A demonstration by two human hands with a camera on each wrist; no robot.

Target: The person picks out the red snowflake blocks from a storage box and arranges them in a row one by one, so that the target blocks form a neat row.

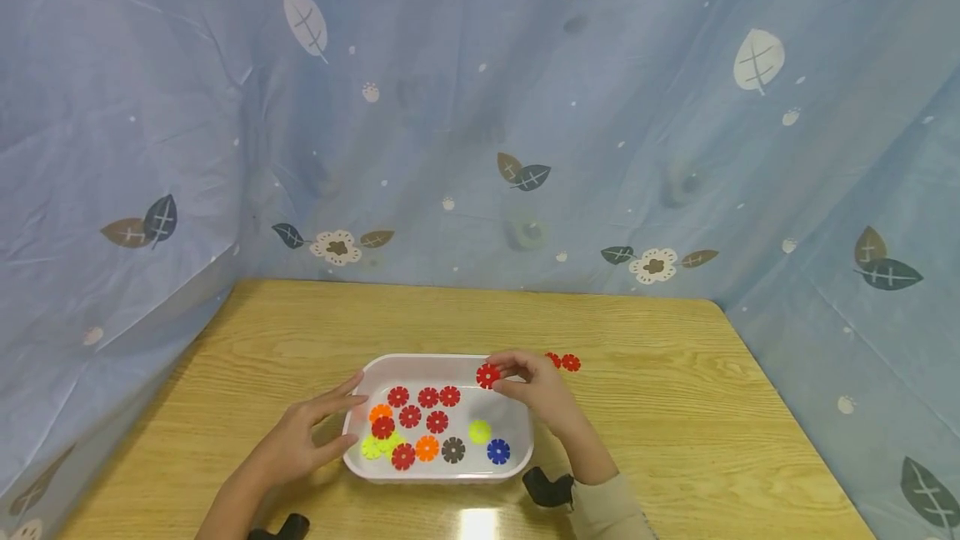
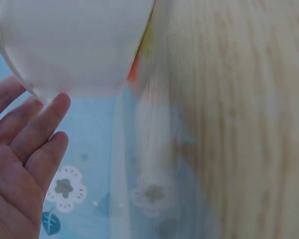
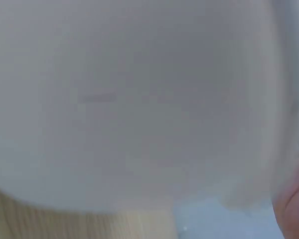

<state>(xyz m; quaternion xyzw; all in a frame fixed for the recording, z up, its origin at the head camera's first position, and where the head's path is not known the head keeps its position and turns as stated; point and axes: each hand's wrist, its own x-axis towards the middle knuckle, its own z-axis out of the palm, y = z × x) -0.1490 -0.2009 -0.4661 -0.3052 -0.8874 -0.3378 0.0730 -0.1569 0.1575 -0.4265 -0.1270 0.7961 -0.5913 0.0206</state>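
Observation:
A white plastic tray stands on the table and holds several toothed snowflake discs. My right hand is over its back right corner, pinching a red snowflake disc between thumb and fingers. At the left end of the tray my left hand has its fingers spread and fairly straight, fingertips at the rim. In the left wrist view those fingers overlap the tray's wall. The right wrist view is mostly filled by the blurred tray wall, with a bit of the right hand at the edge.
Inside the tray lie red discs, orange discs, yellow discs, a blue disc and a dark grey disc. Two red discs lie on the wooden table behind the right hand. A blue patterned curtain surrounds the table.

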